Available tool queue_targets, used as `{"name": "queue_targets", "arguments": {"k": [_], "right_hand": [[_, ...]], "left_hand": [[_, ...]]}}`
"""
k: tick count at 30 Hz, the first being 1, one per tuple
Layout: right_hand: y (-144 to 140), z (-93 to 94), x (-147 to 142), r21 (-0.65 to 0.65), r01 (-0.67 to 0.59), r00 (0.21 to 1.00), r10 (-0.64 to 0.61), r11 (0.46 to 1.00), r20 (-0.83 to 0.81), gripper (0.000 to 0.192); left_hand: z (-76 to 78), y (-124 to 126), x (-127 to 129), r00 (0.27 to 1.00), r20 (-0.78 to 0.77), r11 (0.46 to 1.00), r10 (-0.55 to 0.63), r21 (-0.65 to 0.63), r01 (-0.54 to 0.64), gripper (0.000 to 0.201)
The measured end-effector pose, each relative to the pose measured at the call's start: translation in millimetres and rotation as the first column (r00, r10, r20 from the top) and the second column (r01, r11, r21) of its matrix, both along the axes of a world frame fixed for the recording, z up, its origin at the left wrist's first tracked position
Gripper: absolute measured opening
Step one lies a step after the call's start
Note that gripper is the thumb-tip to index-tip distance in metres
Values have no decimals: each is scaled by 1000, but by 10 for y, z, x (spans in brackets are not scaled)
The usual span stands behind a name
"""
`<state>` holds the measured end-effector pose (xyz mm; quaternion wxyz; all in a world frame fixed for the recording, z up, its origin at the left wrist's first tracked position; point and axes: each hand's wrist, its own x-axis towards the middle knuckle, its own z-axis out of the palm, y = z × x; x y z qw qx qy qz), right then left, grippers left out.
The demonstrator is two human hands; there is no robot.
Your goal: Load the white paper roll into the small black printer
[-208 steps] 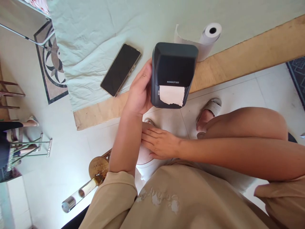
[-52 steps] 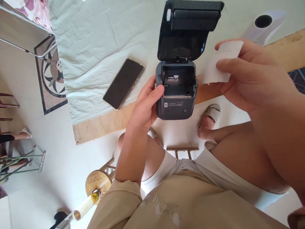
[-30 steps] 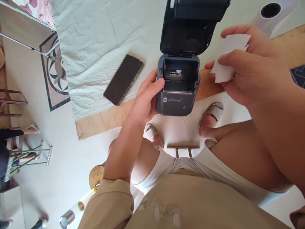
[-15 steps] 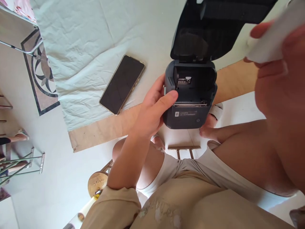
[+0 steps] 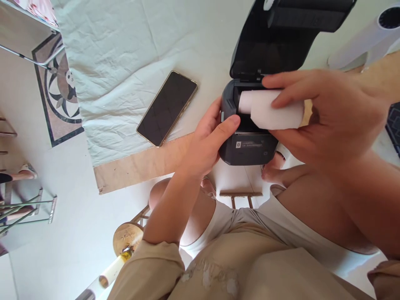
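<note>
A dark label printer with its lid swung up is gripped at its left side by my left hand, thumb over the rim. My right hand holds a white paper roll between thumb and fingers. The roll lies sideways at the mouth of the printer's compartment, its narrower left end just inside. Whether it rests on the bottom I cannot tell, since the roll and fingers cover most of the compartment.
A black phone lies on the pale green cloth, left of the printer. A white device with a round black top stands at the upper right. A wooden stool is at my lower left. Another person's foot shows at far left.
My right hand has come down and left from the upper right, bringing the paper roll to the printer's compartment. My left hand and the printer have shifted slightly to the right in view.
</note>
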<state>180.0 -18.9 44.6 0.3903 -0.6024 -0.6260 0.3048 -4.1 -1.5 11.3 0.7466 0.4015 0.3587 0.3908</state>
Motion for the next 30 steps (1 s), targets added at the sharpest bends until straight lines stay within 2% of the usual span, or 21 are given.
{"name": "queue_targets", "arguments": {"k": [2, 4, 11, 16, 19, 22, 25, 27, 30], "right_hand": [[13, -25, 32, 265, -30, 978, -27, 964, 209, 2], [20, -49, 73, 378, -65, 954, -53, 924, 296, 4], [26, -41, 139, 217, -54, 954, -14, 975, 300, 17], [64, -31, 187, 202, -141, 950, 75, 969, 304, 44], [93, -49, 207, 213, -205, 914, 109, 955, 390, 33], [92, -80, 221, 356, -246, 887, 60, 902, 459, 19], [68, -74, 244, 420, -304, 871, 71, 855, 486, 18], [50, -44, 264, 423, -290, 884, 71, 859, 463, 19], [40, -17, 287, 420, -174, 951, 41, 891, 308, 18]], "left_hand": [[-2, 9, -8, 1000, -16, 1000, -12, 7, 12, 45], [-2, 8, -5, 1000, -28, 1000, 0, 22, 0, 45], [-8, -10, 30, 999, -8, 999, 37, 30, -36, 39], [-46, 17, 19, 1000, 27, 998, 15, 57, -17, 38], [-70, 36, 15, 999, 36, 996, -14, 85, 11, 43], [-82, 43, 17, 1000, 5, 996, -10, 89, 9, 49], [-83, 37, 20, 1000, -14, 996, 8, 94, -7, 48], [-81, 34, 18, 1000, 4, 996, 2, 91, -2, 46], [-77, 40, 8, 1000, 28, 997, -9, 71, 7, 46]]}}
